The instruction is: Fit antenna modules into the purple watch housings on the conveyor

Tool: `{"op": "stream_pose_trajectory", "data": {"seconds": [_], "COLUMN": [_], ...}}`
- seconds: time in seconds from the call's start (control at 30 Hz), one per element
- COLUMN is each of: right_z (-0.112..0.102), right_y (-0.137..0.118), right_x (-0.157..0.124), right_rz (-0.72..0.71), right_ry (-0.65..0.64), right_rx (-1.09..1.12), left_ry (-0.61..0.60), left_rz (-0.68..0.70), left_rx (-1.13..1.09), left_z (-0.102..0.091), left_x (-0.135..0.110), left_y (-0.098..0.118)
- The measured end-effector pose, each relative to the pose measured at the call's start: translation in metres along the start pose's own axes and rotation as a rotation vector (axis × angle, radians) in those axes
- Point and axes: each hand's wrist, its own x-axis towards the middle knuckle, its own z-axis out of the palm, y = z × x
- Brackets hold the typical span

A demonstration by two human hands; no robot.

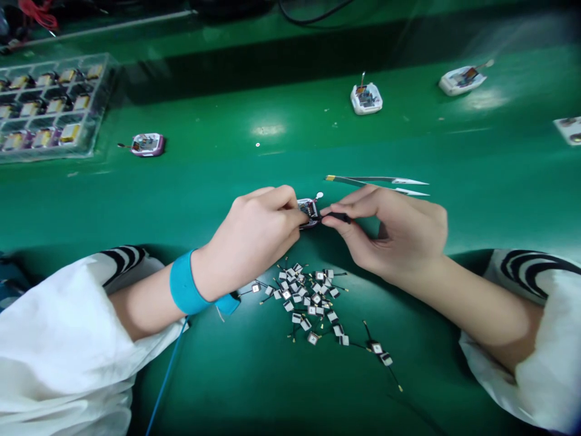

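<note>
Away from the worktop (pixel 222 166) edges, left fingers (pixel 290 223) held an open device (pixel 308 209); right fingers (pixel 361 209) pinched a black piece (pixel 339 216), pointing left.

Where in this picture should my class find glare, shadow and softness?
Head view: glare patches on the green table, one just below a white case; head view: a dark shadow-like band across the table's far side; head view: the clear tray looks soft; head view: detail inside the small case at the left hand is too small to read.
</note>
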Motion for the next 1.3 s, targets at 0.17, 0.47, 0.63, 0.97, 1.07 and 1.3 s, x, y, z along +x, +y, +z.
{"op": "stream_pose_trajectory", "data": {"seconds": [0.17,0.47,0.63,0.97,1.07,1.3], "right_z": [-0.005,-0.007,-0.006,-0.007,-0.008,-0.012], "right_y": [0.002,0.012,0.011,0.010,0.008,0.005], "right_x": [0.000,0.003,0.001,0.001,0.000,-0.002], "right_rz": [0.178,0.401,0.440,0.442,0.444,0.361], "right_ry": [0.161,-0.125,-0.119,-0.155,-0.197,-0.259], "right_rx": [0.204,0.476,0.479,0.401,0.385,0.350], "left_ry": [0.041,0.073,0.086,0.061,0.057,-0.002], "left_rz": [0.011,0.000,-0.018,-0.034,-0.005,0.082], "left_rx": [-0.012,-0.038,-0.025,-0.029,-0.072,-0.222], "left_z": [0.003,0.004,0.006,0.004,0.005,0.004], "left_x": [-0.001,-0.004,-0.003,-0.002,-0.004,-0.008], "left_y": [-0.002,-0.004,-0.003,0.000,-0.002,-0.007]}}
